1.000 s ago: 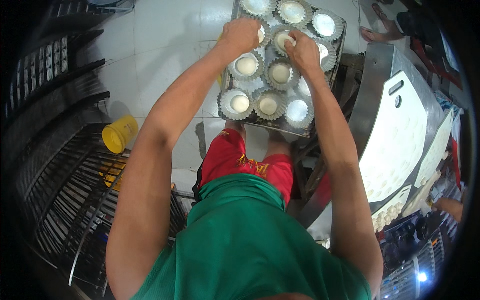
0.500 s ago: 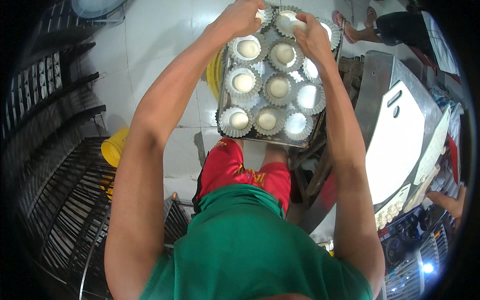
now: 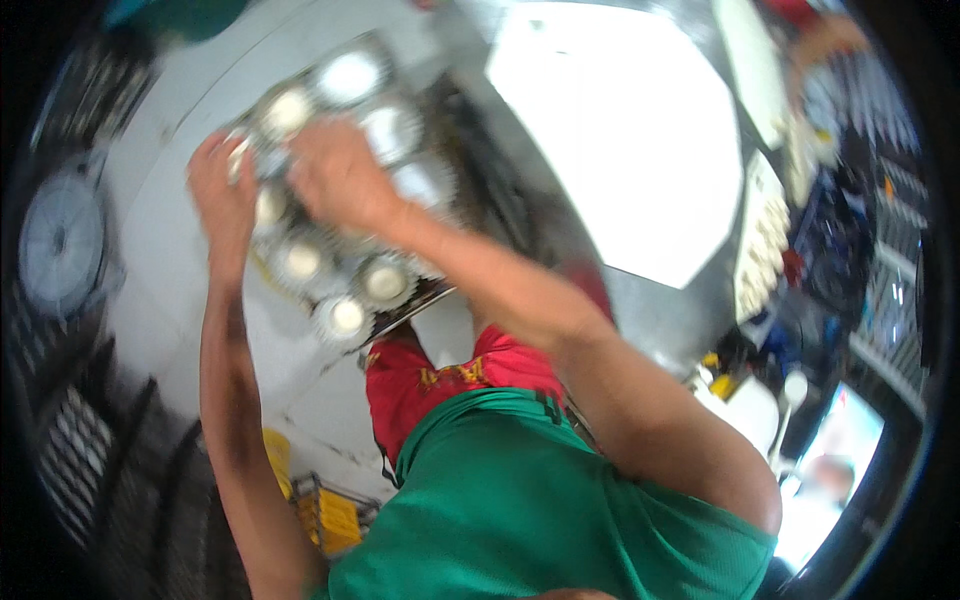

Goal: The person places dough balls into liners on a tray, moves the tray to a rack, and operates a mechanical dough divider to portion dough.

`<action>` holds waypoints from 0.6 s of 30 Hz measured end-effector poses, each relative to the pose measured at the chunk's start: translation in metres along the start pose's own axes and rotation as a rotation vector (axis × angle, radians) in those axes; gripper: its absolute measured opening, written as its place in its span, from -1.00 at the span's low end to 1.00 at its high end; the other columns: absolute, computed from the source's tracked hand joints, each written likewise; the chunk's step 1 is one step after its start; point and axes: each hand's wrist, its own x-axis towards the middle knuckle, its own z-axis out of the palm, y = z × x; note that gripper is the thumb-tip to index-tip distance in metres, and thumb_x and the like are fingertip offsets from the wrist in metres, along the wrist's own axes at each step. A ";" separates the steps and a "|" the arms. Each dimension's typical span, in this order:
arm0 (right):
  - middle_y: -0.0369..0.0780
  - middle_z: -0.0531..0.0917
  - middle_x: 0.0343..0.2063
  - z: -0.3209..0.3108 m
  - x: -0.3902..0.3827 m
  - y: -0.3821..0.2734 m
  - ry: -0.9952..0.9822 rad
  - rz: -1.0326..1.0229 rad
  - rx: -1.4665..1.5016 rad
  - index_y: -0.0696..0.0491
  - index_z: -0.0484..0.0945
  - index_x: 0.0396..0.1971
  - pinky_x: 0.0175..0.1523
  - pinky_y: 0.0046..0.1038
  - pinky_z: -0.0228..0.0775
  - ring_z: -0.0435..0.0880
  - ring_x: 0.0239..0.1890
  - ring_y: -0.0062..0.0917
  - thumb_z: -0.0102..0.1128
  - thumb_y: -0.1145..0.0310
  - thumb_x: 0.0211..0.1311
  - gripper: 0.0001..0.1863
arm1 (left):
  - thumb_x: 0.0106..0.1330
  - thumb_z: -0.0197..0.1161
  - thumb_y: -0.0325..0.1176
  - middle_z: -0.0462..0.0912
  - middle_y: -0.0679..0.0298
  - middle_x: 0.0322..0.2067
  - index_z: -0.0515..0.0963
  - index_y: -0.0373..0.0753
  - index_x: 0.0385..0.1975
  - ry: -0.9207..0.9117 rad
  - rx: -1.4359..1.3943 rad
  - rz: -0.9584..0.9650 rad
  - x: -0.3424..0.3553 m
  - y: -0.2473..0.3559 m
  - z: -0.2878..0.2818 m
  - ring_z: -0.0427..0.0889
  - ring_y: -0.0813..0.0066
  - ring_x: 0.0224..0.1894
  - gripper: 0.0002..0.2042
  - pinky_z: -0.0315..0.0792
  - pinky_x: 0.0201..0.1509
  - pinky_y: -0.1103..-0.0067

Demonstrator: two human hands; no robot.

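Observation:
A metal baking tray (image 3: 428,303) stands in front of my legs, filled with fluted tins (image 3: 318,328). Pale dough balls (image 3: 387,282) sit in several of them. Along the right side, tins such as the far one (image 3: 351,77) look bright inside with no ball. At the tray's left edge my left hand (image 3: 222,185) curls over a tin, a pale dough ball (image 3: 239,158) between thumb and fingers. My right hand (image 3: 340,178) hovers over the middle of the tray, close beside it. Motion smears its fingers, and whether it holds anything is hidden.
A metal surface with a large white board (image 3: 630,140) stands to the right. Beyond it, a narrow board carries several dough pieces (image 3: 762,250). A round grey stool (image 3: 62,240) and dark racks (image 3: 75,440) stand left, a yellow crate (image 3: 330,520) lower left.
My view has swung to the right, so the tray now appears farther left and tilted. My right hand has moved from the far right tins toward the tray's left side, near my left hand.

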 end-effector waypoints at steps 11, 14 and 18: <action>-0.16 0.73 -0.25 -0.334 -0.120 0.056 0.262 0.516 0.062 0.11 0.67 -0.23 -0.05 -0.37 0.59 0.73 -0.21 -0.28 0.26 0.51 0.11 -0.80 | 0.26 0.29 -0.50 0.61 0.09 -0.02 0.58 -0.30 -0.05 -0.083 -0.523 0.147 0.078 0.292 -0.016 0.53 0.16 0.11 -0.74 0.34 0.28 0.32; -0.17 0.76 -0.30 -0.425 -0.158 0.161 0.371 0.671 -0.395 0.07 0.67 -0.05 -0.12 -0.47 0.55 0.74 -0.27 -0.51 0.27 0.44 0.24 -0.73 | 0.18 0.34 -0.47 0.59 0.14 0.01 0.59 -0.21 -0.06 -0.272 -0.592 0.295 0.069 0.347 0.017 0.52 0.16 0.12 -0.70 0.32 0.26 0.31; 0.12 0.63 -0.01 -0.532 -0.213 0.283 0.251 0.921 -0.841 0.30 0.41 0.20 0.17 -0.11 0.45 0.63 0.04 -0.01 0.40 0.12 0.08 -0.24 | 0.17 0.36 -0.32 0.56 0.17 0.08 0.58 -0.18 -0.02 -0.317 -0.284 0.328 0.067 0.394 0.020 0.47 0.17 0.19 -0.64 0.21 0.31 0.26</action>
